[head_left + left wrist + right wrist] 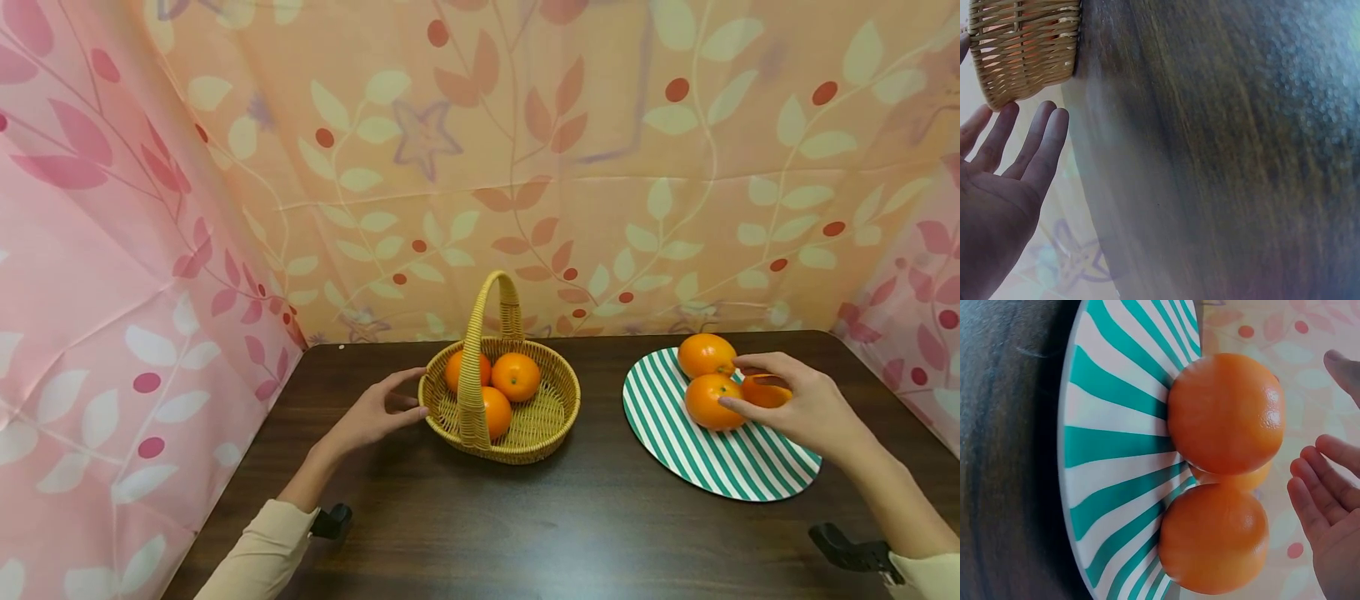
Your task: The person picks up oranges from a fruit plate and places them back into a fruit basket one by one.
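behind the hands, nearest the body, two cream cloth sleeves [258,550] end at the wrists, each wrist carrying a small black plastic mount [332,522]. both arms reach over a dark brown wood-grained table [540,525].

the left hand [371,417] holds nothing: its fingers are extended, with a wide space between them and the thumb, and the tips are at the outer left side of a round yellow woven wicker basket [551,433]. just to the right of those fingertips, inside the basket, sit three round glossy oranges [516,377], grouped toward the hand's side. a tall arched wicker handle [472,367] rises between the left hand and part of the fruit.

well to the right, the right hand [806,404] is also without a hold; thumb and fingers stand wide apart, and the right wrist view shows a gap between fingertips and fruit. below and just left of its thumb lies a bright front orange [708,402]; a rear orange [705,354] sits beyond it, near the fingertips, and a partly hidden orange [776,395] lies under the palm side. all three rest on a flat oval green-and-white striped mat [667,433].

beyond both hands hangs a peach leaf-patterned cloth [525,167].
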Available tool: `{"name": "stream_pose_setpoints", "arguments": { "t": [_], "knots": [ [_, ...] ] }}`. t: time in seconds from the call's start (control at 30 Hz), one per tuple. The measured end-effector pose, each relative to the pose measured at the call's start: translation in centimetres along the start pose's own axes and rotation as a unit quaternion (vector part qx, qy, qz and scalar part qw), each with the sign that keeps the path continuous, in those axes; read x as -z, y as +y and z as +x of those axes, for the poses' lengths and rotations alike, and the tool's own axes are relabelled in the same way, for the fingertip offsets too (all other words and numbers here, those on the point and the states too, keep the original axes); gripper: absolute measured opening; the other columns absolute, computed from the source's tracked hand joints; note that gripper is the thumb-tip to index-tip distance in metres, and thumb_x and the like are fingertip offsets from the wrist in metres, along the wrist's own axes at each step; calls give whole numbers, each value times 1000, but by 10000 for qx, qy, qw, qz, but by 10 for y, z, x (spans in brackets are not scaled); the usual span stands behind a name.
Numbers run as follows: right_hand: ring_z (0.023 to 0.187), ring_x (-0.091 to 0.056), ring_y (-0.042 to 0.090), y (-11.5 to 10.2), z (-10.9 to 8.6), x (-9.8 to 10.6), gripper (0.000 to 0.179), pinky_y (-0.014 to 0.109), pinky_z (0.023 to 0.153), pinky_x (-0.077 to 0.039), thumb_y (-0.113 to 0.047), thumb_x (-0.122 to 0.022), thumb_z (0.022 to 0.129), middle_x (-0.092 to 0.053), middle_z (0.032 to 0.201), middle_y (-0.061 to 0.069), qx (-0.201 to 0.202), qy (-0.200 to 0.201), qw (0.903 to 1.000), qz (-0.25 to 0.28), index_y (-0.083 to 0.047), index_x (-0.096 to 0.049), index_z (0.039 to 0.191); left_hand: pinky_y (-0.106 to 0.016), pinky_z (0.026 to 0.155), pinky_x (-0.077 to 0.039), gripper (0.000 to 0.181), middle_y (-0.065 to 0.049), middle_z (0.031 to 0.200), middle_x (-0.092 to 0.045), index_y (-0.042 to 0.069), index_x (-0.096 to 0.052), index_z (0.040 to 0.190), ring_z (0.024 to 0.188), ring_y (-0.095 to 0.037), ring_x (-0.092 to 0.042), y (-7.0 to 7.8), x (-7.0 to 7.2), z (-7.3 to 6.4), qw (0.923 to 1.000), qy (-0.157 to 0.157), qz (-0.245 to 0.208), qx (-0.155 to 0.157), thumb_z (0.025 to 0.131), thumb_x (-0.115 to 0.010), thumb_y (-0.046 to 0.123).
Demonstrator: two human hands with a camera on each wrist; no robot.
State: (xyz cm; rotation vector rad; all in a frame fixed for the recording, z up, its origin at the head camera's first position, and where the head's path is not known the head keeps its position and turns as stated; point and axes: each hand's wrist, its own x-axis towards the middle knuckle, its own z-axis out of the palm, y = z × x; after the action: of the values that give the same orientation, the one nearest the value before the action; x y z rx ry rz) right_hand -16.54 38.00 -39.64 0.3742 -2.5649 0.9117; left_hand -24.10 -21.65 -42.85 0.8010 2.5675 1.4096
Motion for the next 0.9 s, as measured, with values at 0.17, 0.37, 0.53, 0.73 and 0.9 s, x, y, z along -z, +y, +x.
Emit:
{"name": "stream_pose_setpoints", "arguments": {
  "t": [0.17,0.37,0.53,0.73,0.9],
  "knots": [
    [98,-56,23,-1,-2,-3,62,-1,83,-29,-21,-95,73,-63,118,16,159,-53,9992,-374,-2,-66,125,-33,78,-58,66,-17,151,-46,6,-45,152,110,-40,-65,-2,0,0,10000,-3,41,-2,94,-76,16],
    [100,-57,36,-2,-3,-6,65,16,87,-42,-25,-95,73,-61,119,17,117,-116,9984,-541,-1,-65,125,-33,77,-59,66,-18,151,-45,5,-45,152,110,-42,-64,-2,0,1,10000,-17,-56,-29,94,-76,15],
    [102,-54,47,-3,-2,-8,70,70,80,-46,-27,-94,73,-56,122,25,82,-202,9978,-624,4,-61,126,-32,76,-59,66,-18,151,-45,5,-45,152,110,-42,-64,-2,0,1,10000,-18,-53,-11,94,-77,15],
    [98,-56,43,-1,-1,-12,70,67,78,-48,-29,-95,72,-59,118,23,170,-155,9973,-693,4,-63,124,-32,76,-59,66,-18,151,-45,6,-46,151,110,-41,-64,-2,0,1,10000,-18,-67,6,94,-77,16],
    [94,-58,42,-1,-1,-15,70,65,76,-50,-30,-95,71,-60,115,22,244,-107,9966,-777,6,-64,123,-33,76,-59,65,-19,150,-46,5,-46,151,110,-40,-65,-2,0,2,10000,-2,-23,13,94,-77,16]
  ]
}}
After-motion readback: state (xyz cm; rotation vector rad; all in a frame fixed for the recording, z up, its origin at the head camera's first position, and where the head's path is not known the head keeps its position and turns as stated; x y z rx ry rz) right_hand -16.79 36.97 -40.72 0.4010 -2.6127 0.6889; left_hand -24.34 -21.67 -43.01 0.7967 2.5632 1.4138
